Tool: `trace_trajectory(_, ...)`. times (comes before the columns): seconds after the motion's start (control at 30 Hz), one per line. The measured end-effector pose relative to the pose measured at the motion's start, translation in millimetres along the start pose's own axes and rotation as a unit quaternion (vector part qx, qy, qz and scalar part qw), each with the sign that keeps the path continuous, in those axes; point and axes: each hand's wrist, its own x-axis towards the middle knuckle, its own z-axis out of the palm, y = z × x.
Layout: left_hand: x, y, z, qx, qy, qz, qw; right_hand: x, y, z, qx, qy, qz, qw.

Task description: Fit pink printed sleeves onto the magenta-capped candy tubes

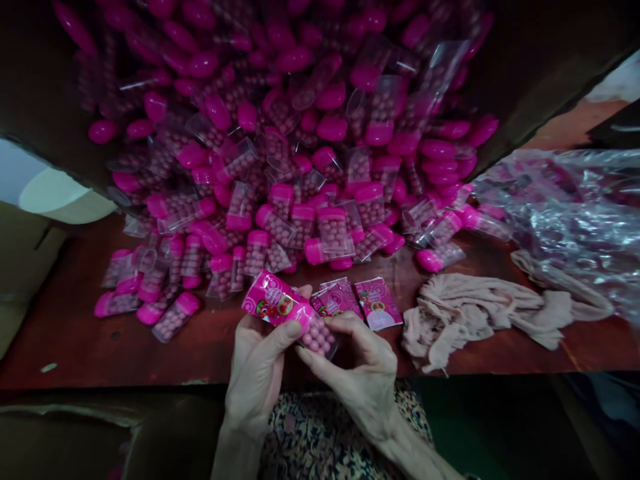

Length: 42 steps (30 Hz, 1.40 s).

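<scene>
Near the table's front edge, both hands hold one small clear candy bottle (319, 337) full of pink balls, tilted. A printed pink label sleeve (273, 298) covers its upper left end and sticks out past it. My left hand (257, 367) is closed, thumb pressing where the sleeve meets the bottle; its other fingers are mostly hidden behind. With thumb and fingers, my right hand (363, 367) grips the bare lower end of the bottle. Just beyond the hands lie flat pink label sleeves, some in a small stack (340, 299) and others beside it (379, 303).
A large heap of pink-capped candy bottles (280, 193) spills from a dark container onto the reddish table (215, 353). A crumpled beige cloth (470, 313) lies at right, with clear plastic bags (575, 220) behind it. A white round tub (60, 197) stands at left.
</scene>
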Motion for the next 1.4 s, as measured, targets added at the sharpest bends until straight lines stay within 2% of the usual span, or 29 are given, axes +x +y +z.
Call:
trace_trajectory(0.07,-0.1,-0.6,0.0,-0.006,-0.020,-0.009,1.000,-2.2,0.4,1.4,0.020,-0.001,0.016,1.000)
trace_trajectory(0.17,-0.5,-4.2,4.1,-0.030,-0.021,-0.033,0.999,-3.9,2.7,4.1,0.005,0.027,0.017,0.999)
trace_trajectory(0.4,-0.3,-12.5,14.5,-0.058,-0.033,-0.041,0.997,0.2,5.6,8.8,-0.087,0.074,-0.100,0.988)
trace_trajectory(0.67,4.1,-13.4,10.4,-0.051,-0.094,-0.057,0.993,-2.0,7.5,11.1,-0.071,0.109,-0.099,0.987)
trace_trajectory(0.87,4.6,-19.8,13.5,-0.052,-0.057,-0.057,0.995,0.3,13.1,11.3,-0.109,0.120,-0.144,0.976)
trace_trajectory(0.97,7.3,-21.9,11.9,-0.041,-0.061,-0.060,0.995,1.1,14.9,12.0,-0.117,0.127,-0.160,0.972)
trace_trajectory(1.07,8.9,-22.2,8.3,-0.037,-0.067,-0.043,0.996,-1.0,14.3,13.4,-0.100,0.118,-0.149,0.977)
trace_trajectory(1.2,7.4,-20.6,5.0,-0.063,-0.078,-0.040,0.994,-5.9,10.5,15.3,-0.087,0.145,-0.146,0.975)
trace_trajectory(1.4,3.2,-19.1,9.8,-0.055,-0.089,-0.043,0.994,-8.9,5.5,12.7,-0.021,0.106,-0.085,0.991)
